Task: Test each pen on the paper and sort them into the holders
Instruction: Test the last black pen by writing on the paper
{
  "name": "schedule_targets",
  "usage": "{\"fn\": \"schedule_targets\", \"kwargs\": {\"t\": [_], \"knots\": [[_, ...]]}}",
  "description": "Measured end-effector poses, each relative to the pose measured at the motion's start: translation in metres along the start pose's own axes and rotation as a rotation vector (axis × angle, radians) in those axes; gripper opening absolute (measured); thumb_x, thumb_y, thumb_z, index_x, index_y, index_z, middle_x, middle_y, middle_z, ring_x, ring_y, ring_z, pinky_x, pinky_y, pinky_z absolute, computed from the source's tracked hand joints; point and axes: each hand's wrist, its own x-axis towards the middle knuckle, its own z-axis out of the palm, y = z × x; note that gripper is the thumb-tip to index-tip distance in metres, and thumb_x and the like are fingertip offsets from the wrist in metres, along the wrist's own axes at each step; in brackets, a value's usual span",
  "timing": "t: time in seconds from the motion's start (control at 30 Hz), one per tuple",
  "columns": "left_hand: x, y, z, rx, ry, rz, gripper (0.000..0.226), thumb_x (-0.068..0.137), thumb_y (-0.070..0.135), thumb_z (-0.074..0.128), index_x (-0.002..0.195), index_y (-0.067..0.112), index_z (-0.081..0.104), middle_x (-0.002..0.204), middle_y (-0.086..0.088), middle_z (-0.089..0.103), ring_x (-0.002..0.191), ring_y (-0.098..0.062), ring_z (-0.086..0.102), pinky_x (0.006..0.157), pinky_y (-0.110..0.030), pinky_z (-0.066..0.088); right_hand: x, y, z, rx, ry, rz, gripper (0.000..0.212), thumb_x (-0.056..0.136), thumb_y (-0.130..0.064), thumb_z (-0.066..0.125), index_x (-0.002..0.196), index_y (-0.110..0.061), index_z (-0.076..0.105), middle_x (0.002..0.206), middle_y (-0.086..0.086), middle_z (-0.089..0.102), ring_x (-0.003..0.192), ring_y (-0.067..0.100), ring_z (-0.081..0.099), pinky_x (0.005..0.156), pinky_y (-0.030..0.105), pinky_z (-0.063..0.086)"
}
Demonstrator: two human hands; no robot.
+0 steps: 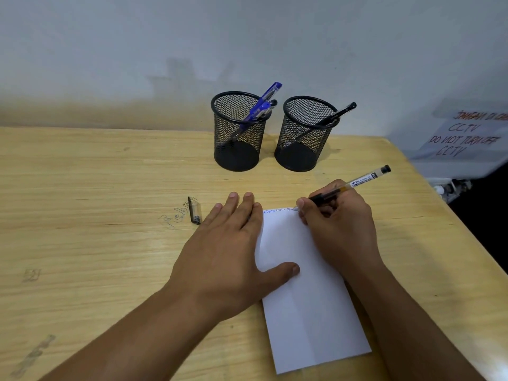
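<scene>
A white folded paper [308,298] lies on the wooden desk with small writing along its top edge. My left hand [233,243] presses flat on the paper's left edge, fingers spread. My right hand [338,224] grips a clear black pen [360,181], its tip touching the paper's top edge. The pen's clear cap [194,210] lies on the desk left of my left hand. Two black mesh holders stand at the back: the left holder [237,144] has blue pens [264,105] in it, the right holder [302,149] has one black pen [335,115].
The wooden desk [96,202] meets a white wall behind the holders and ends at a slanted edge on the right. A paper sign [464,136] with handwritten words hangs beyond that edge. Old scribbles mark the desk surface.
</scene>
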Motion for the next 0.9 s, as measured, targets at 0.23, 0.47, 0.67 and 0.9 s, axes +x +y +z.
{"fn": "schedule_targets", "kwargs": {"t": [0.23, 0.47, 0.67, 0.9], "knots": [[0.0007, 0.0013, -0.0015, -0.004, -0.009, -0.006, 0.108, 0.072, 0.089, 0.023, 0.156, 0.026, -0.001, 0.164, 0.009, -0.01, 0.148, -0.008, -0.016, 0.114, -0.025, -0.012, 0.0009, -0.0001, -0.0003, -0.003, 0.023, 0.015, 0.015, 0.086, -0.032, 0.07, 0.084, -0.018, 0.064, 0.069, -0.013, 0.067, 0.067, -0.007, 0.062, 0.055, 0.002, 0.042], [0.0009, 0.0014, -0.0012, -0.002, -0.01, -0.01, 0.107, 0.073, 0.089, 0.025, 0.156, 0.026, -0.002, 0.163, 0.009, -0.011, 0.148, -0.008, -0.015, 0.112, -0.024, -0.013, 0.0014, 0.0005, 0.002, 0.01, 0.023, 0.019, 0.014, 0.086, -0.029, 0.071, 0.087, -0.017, 0.064, 0.069, -0.016, 0.064, 0.069, -0.017, 0.058, 0.056, -0.002, 0.04], [0.0011, 0.0018, -0.0018, -0.006, -0.017, -0.008, 0.106, 0.074, 0.088, 0.025, 0.156, 0.026, -0.002, 0.163, 0.009, -0.011, 0.148, -0.007, -0.016, 0.111, -0.024, -0.014, -0.0006, -0.0017, -0.0001, 0.011, 0.014, 0.017, 0.013, 0.086, -0.027, 0.071, 0.084, -0.02, 0.06, 0.07, -0.016, 0.063, 0.066, -0.013, 0.06, 0.055, 0.001, 0.041], [0.0006, 0.0021, -0.0031, -0.006, -0.02, -0.009, 0.106, 0.073, 0.088, 0.025, 0.155, 0.027, -0.001, 0.164, 0.009, -0.01, 0.148, -0.008, -0.016, 0.113, -0.024, -0.013, -0.0021, -0.0014, -0.0006, 0.054, 0.055, 0.05, 0.016, 0.086, -0.029, 0.071, 0.087, -0.015, 0.063, 0.071, -0.008, 0.069, 0.068, -0.001, 0.064, 0.055, 0.004, 0.043]]}}
